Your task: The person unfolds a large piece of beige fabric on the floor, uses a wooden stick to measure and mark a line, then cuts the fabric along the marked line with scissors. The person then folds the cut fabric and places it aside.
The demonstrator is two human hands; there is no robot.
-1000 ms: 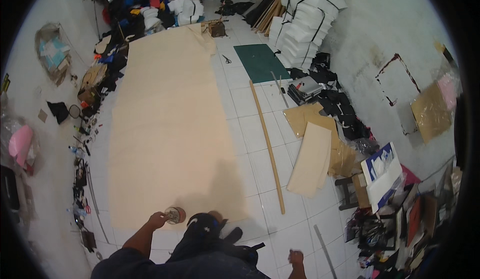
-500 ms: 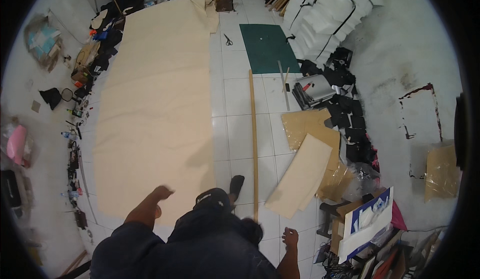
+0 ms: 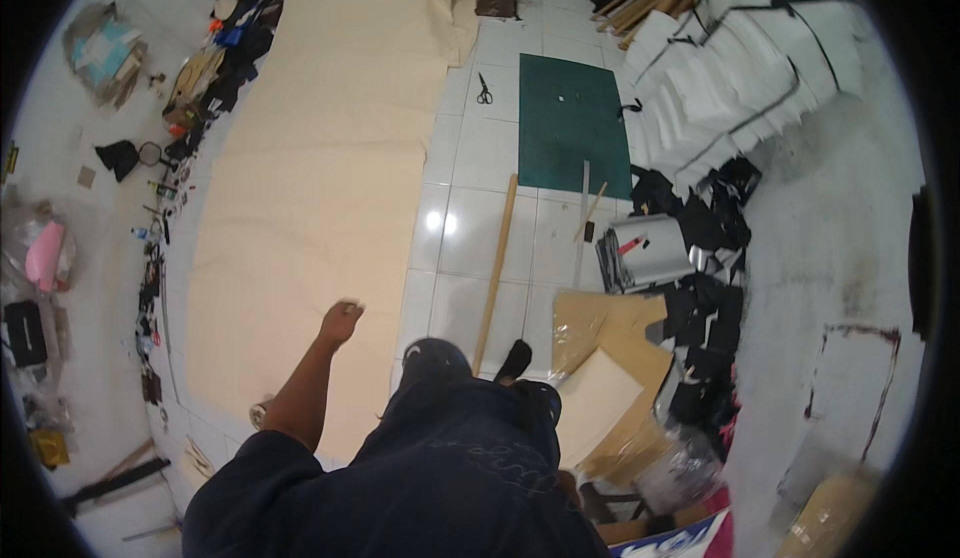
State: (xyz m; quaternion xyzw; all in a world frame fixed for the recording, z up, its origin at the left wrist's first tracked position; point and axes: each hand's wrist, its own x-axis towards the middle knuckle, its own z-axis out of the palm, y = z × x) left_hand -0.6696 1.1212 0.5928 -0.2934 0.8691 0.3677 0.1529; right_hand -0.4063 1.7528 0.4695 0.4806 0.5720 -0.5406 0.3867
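Note:
I stand over a large beige sheet (image 3: 310,188) spread on the white tiled floor. My left hand (image 3: 340,320) hangs above the sheet's right edge with its fingers curled into a fist, and nothing clearly shows in it. A small roll of tape (image 3: 260,414) lies on the sheet by my left elbow. My right hand is hidden behind my dark shirt. My feet in dark shoes (image 3: 515,358) stand on the tiles beside a long wooden stick (image 3: 495,273).
A green cutting mat (image 3: 573,113) lies ahead, with scissors (image 3: 484,88) to its left and a metal ruler (image 3: 581,223) below it. Cardboard sheets (image 3: 605,358) and black scraps (image 3: 705,258) lie to the right. White foam pieces (image 3: 740,68) are stacked at the back right, and clutter lines the left wall.
My left hand has let go of the tape roll and lifted away from it. My right hand has dropped out of view. I have stepped forward along the sheet.

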